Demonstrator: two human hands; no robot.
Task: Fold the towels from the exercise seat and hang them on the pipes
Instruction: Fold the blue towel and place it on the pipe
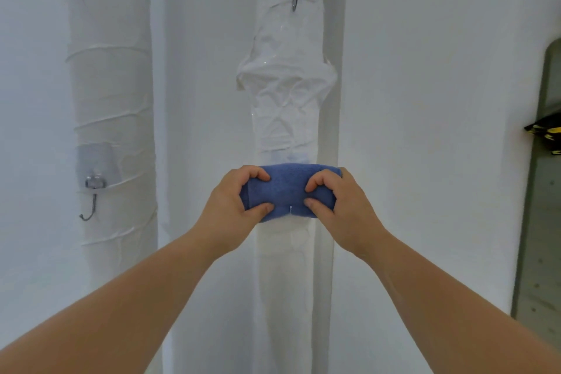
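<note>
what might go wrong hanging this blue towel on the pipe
The blue towel is bulky and only a hook tip shows at its lower edge, so it may slide off when the left hand and right hand release. The pipe wrapping is crumpled, so that hook might peel away.

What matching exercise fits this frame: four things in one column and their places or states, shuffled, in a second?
Things:
1. blue towel
2. upper hook on the right pipe
3. lower hook on the left pipe
4. black-and-yellow object

Places or states:
A. at the right edge of the view
B. bare, level with the left hand, on its left
C. gripped by the left hand and right hand, in front of the right pipe
D. bare, high above the towel

Pairs: 1-C, 2-D, 3-B, 4-A.
</note>
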